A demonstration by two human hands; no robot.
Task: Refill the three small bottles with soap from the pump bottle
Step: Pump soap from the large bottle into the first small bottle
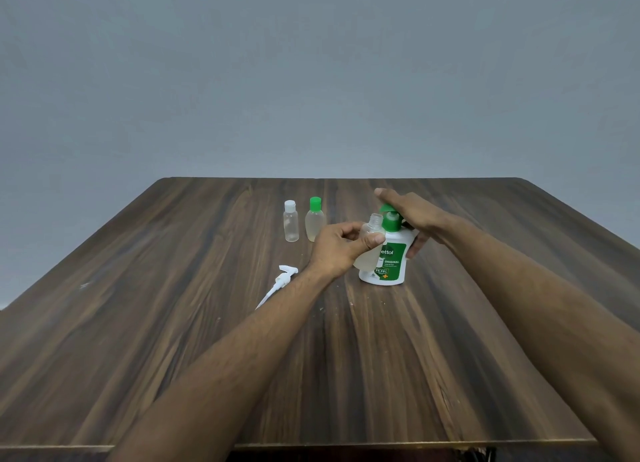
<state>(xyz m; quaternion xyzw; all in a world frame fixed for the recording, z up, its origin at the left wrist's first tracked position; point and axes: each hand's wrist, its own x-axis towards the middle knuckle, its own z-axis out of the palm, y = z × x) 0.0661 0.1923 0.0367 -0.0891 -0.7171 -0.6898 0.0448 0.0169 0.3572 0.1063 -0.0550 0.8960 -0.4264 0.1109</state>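
Pump bottle (389,261): upright on worktop (173,323), right hand (412,216) pressing its green head. Open small bottle (369,243): clasped in left hand (341,250) fingers, touching the pump bottle under its spout.

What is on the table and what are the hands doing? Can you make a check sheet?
Surface: brown wood-grain table, a few pale specks.
Job's things: white pump bottle with green pump and green label, upright; open clear small bottle held at its spout; clear small bottle with white cap and clear small bottle with green cap, upright, behind.
Clutter: loose white pump head with tube, lying flat.
Hands: left hand holds the open bottle; right hand rests on the green pump.
Cables: nothing seen.
Surroundings: plain grey wall.
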